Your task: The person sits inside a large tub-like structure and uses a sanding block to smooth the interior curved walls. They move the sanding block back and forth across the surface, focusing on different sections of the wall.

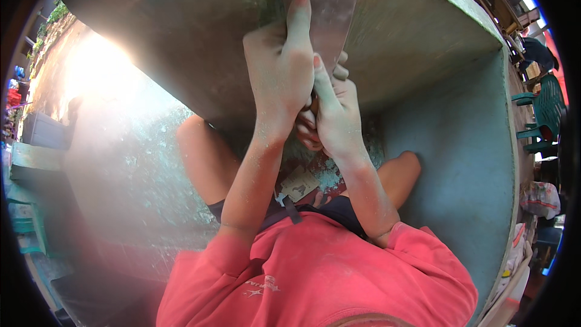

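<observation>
A wide scraper (331,15) with a flat, dull metal blade is held in both my hands, its broad edge up against a worn greenish wall (411,30). My left hand (278,75) is closed near the base of the blade, with its thumb stretched up along the metal. Just below and to the right, my right hand (339,109) wraps around the handle, which the fingers mostly hide. Pale dust coats both hands and forearms.
A bluish side wall (457,139) stands close on my right. Flaking paint covers the surface (145,163) on my left. A small printed piece of paper or card (299,183) lies below my hands. Beyond the right wall stands a green plastic chair (548,109).
</observation>
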`<state>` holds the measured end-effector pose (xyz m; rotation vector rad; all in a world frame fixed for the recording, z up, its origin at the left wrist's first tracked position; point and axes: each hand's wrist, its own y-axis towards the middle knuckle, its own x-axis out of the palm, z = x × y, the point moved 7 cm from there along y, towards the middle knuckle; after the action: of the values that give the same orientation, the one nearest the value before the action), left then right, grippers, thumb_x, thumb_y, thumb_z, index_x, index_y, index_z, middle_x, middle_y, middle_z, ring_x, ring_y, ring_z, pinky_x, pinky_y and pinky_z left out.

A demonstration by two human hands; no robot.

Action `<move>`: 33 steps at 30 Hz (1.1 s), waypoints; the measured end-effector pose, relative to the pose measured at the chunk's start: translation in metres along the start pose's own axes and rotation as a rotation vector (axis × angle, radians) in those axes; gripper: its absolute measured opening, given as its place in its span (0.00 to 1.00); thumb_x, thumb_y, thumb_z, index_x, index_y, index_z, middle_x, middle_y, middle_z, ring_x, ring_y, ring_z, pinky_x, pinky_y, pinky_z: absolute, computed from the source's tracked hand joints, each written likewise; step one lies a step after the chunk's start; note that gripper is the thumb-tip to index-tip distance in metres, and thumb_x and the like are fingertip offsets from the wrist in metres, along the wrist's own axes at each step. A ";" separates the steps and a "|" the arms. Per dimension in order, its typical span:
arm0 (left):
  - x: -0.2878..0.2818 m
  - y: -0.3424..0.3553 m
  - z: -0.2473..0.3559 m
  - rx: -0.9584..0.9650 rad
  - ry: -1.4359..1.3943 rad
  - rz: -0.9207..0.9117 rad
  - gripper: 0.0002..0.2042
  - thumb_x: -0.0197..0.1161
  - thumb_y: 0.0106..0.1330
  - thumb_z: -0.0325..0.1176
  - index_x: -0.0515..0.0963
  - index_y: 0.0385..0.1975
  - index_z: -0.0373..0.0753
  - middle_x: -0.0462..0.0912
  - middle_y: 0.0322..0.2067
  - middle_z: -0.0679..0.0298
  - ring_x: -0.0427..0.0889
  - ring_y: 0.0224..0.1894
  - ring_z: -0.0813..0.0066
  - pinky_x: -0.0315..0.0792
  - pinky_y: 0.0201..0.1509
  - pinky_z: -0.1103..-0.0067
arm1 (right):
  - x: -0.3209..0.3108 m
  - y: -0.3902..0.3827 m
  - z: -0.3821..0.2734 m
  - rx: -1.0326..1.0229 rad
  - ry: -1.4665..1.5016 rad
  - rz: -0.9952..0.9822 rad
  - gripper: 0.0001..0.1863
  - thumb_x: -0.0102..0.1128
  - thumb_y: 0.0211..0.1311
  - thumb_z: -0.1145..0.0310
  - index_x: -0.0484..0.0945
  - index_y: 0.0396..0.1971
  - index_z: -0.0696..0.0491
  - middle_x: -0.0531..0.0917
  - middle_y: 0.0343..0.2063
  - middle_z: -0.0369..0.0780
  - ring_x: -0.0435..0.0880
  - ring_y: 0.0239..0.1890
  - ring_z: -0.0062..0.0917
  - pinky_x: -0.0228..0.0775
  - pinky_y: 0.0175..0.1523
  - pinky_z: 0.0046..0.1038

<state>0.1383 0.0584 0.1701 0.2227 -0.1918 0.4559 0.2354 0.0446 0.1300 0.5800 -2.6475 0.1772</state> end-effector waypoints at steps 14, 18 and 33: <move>-0.007 0.011 0.014 0.106 -0.165 -0.009 0.24 0.56 0.76 0.43 0.77 0.19 0.29 0.79 0.14 0.61 0.80 0.17 0.77 0.69 0.22 0.79 | 0.011 0.019 -0.004 -0.135 0.028 -0.080 0.19 0.48 0.79 0.56 0.73 0.28 0.52 0.68 0.12 0.30 0.62 0.09 0.13 0.48 0.13 0.20; -0.016 -0.004 -0.035 0.016 -0.176 -0.003 0.25 0.57 0.75 0.41 0.77 0.17 0.29 0.79 0.14 0.62 0.79 0.16 0.79 0.68 0.20 0.79 | -0.021 0.019 0.055 -0.099 -0.033 0.071 0.18 0.47 0.79 0.54 0.75 0.32 0.52 0.70 0.13 0.30 0.63 0.09 0.13 0.49 0.13 0.20; -0.019 0.004 -0.021 0.064 -0.192 -0.042 0.23 0.57 0.75 0.39 0.78 0.18 0.31 0.78 0.12 0.63 0.80 0.15 0.78 0.71 0.19 0.80 | -0.027 0.017 0.062 0.089 0.108 -0.053 0.18 0.45 0.79 0.52 0.69 0.54 0.50 0.79 0.35 0.34 0.81 0.31 0.13 0.72 0.30 0.18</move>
<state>0.1223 0.0595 0.1460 0.3334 -0.3598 0.3988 0.2272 0.0575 0.0617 0.6504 -2.5270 0.3035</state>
